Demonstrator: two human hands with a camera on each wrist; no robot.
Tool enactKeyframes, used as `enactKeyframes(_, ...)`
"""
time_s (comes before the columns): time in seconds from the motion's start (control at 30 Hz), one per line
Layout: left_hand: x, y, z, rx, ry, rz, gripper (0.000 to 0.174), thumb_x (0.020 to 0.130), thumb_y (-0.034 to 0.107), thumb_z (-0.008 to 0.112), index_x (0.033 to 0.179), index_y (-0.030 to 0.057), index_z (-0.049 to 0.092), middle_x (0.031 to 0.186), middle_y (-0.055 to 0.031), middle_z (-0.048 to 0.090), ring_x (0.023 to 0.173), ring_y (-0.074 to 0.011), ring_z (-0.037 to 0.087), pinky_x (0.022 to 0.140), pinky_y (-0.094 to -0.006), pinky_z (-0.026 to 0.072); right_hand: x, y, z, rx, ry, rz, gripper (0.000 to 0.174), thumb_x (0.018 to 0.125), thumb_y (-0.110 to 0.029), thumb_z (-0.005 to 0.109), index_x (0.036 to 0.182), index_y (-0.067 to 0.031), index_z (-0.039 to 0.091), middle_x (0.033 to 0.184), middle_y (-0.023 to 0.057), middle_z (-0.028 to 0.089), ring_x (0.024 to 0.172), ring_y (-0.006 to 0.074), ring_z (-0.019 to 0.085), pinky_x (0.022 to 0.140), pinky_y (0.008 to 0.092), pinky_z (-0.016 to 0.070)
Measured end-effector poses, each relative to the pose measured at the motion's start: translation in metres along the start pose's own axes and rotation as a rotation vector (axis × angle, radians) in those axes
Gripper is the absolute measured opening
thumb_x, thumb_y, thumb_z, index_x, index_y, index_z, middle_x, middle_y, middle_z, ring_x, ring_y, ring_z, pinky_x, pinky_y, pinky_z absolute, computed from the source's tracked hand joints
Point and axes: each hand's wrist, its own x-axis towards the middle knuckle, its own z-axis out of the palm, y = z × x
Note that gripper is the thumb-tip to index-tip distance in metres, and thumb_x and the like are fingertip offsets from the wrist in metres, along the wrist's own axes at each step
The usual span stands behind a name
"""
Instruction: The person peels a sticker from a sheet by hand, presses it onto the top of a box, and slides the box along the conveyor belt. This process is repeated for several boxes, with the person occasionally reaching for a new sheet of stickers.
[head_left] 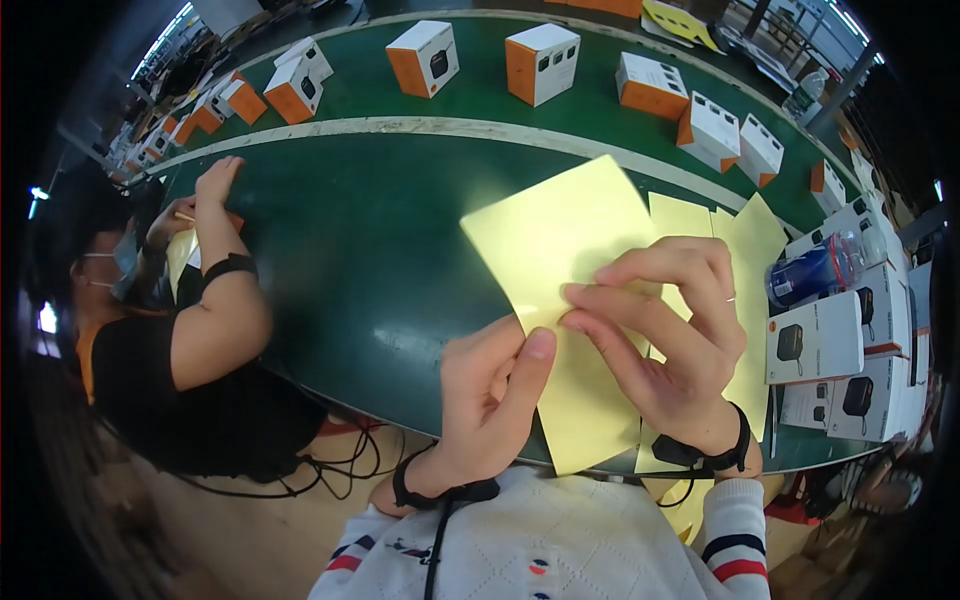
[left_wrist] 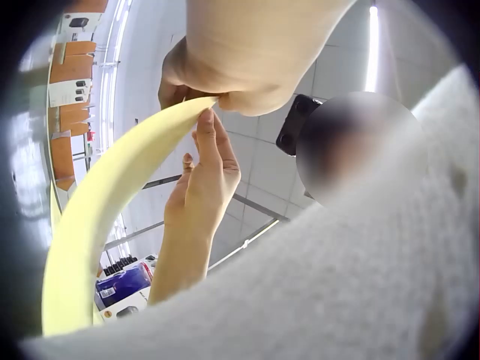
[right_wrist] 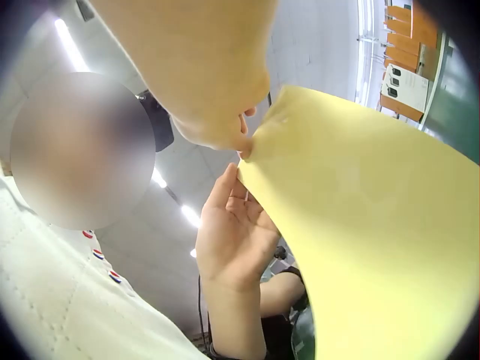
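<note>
A yellow sheet (head_left: 570, 225) is held up in front of the body, bending in a curve in the left wrist view. My left hand (head_left: 490, 400) pinches its near edge between thumb and fingers. Close beside it, my right hand (head_left: 690, 335) pinches the same sheet with thumb and forefinger, its other fingers bent. Both sets of fingertips meet near one edge, as the right wrist view also shows with the yellow sheet (right_wrist: 360, 195) spreading away from them. More yellow sheets (head_left: 750, 245) lie on the green table under and behind the right hand.
White-and-orange boxes (head_left: 541, 65) stand in a row on the green belt beyond a pale rail (head_left: 420, 126). At right, stacked boxes (head_left: 815, 335) and a bottle with a blue label (head_left: 815, 270) stand close by. A masked person (head_left: 190, 340) works at left.
</note>
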Motion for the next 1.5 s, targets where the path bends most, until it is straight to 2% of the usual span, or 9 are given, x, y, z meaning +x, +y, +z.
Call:
enactKeyframes(0.33,0.004,0.0,-0.028,-0.009,0.032,-0.028,0.03,0.104,0.013,0.055,0.085,-0.0093,0.061,0.065,-0.0045,0.051,0.06,-0.0073,0.039,0.052,-0.0265,0.0313,-0.002,-0.01,0.019,-0.215,0.03,-0.237,0.032,0.055,-0.017,0.072,0.087,-0.0152,0.077,0.094,-0.0059,0.067,0.082,0.0138,0.055,0.074,0.0311,0.0333)
enactKeyframes(0.5,0.005,-0.005,-0.035,-0.114,0.036,-0.056,0.035,0.105,0.015,0.054,0.079,-0.0077,0.057,0.062,-0.0004,0.046,0.058,-0.0051,0.035,0.051,-0.0264,0.0271,-0.002,-0.004,0.036,-0.17,0.055,-0.231,0.034,0.056,-0.016,0.075,0.09,-0.0154,0.077,0.096,-0.0058,0.068,0.082,0.0149,0.055,0.074,0.0305,0.0339)
enactKeyframes(0.6,0.008,-0.002,-0.031,-0.182,0.121,-0.096,0.046,0.105,0.015,0.052,0.064,-0.0013,0.04,0.057,0.0052,0.035,0.056,-0.0034,0.025,0.05,-0.0299,0.0149,0.002,-0.004,0.042,-0.054,0.082,-0.151,0.034,0.058,-0.013,0.079,0.092,-0.0154,0.077,0.096,-0.0058,0.068,0.083,0.0158,0.054,0.074,0.0304,0.0347)
enactKeyframes(0.7,0.008,-0.005,-0.034,-0.237,0.15,-0.105,0.044,0.105,0.013,0.053,0.064,-0.0001,0.041,0.058,0.0054,0.036,0.057,-0.0034,0.024,0.05,-0.0298,0.0148,0.009,-0.01,0.045,-0.014,0.06,-0.081,0.033,0.06,-0.011,0.083,0.092,-0.0149,0.078,0.097,-0.0059,0.068,0.084,0.0163,0.054,0.075,0.0304,0.0353)
enactKeyframes(0.8,0.006,-0.018,-0.044,-0.183,0.081,-0.037,0.035,0.105,0.014,0.054,0.077,-0.0072,0.054,0.065,-0.0005,0.046,0.061,-0.0052,0.034,0.052,-0.0254,0.0278,0.008,-0.008,0.054,-0.094,0.057,-0.126,0.03,0.062,-0.013,0.083,0.091,-0.0149,0.078,0.097,-0.0061,0.068,0.085,0.016,0.053,0.075,0.0306,0.0347)
enactKeyframes(1.0,0.006,-0.023,-0.044,-0.235,0.115,-0.101,0.036,0.106,0.015,0.054,0.076,-0.0062,0.053,0.065,0.0013,0.044,0.062,-0.0045,0.032,0.053,-0.0254,0.0253,0.002,-0.007,0.053,-0.311,0.008,-0.302,0.022,0.068,-0.021,0.077,0.089,-0.0163,0.077,0.1,-0.0086,0.07,0.087,0.0126,0.052,0.073,0.0321,0.0293)
enactKeyframes(1.17,0.011,-0.024,-0.041,-0.316,0.249,-0.167,0.045,0.104,0.015,0.057,0.062,0.003,0.045,0.057,0.0057,0.034,0.054,-0.0035,0.025,0.049,-0.0281,0.0163,0.003,-0.004,0.064,-0.376,0.065,-0.448,0.016,0.068,-0.022,0.075,0.083,-0.0169,0.073,0.1,-0.0094,0.07,0.084,0.011,0.053,0.073,0.0326,0.0283)
enactKeyframes(1.4,0.01,-0.045,-0.051,-0.381,0.16,-0.098,0.039,0.107,0.022,0.051,0.08,-0.0056,0.055,0.069,0.0029,0.048,0.067,-0.0038,0.036,0.058,-0.0243,0.0286,0.009,0.011,0.085,-0.053,0.055,-0.278,0.012,0.07,-0.012,0.075,0.082,-0.0143,0.071,0.096,-0.0052,0.068,0.084,0.0147,0.053,0.073,0.031,0.0337)
enactKeyframes(1.5,0.011,-0.049,-0.052,-0.512,0.267,-0.251,0.038,0.108,0.023,0.051,0.082,-0.0051,0.06,0.073,0.0032,0.053,0.069,-0.0031,0.041,0.06,-0.0234,0.0327,0.026,0.012,0.076,0.191,-0.025,-0.122,0.011,0.074,-0.008,0.075,0.083,-0.0116,0.071,0.097,-0.0004,0.068,0.087,0.018,0.055,0.076,0.0309,0.0378)
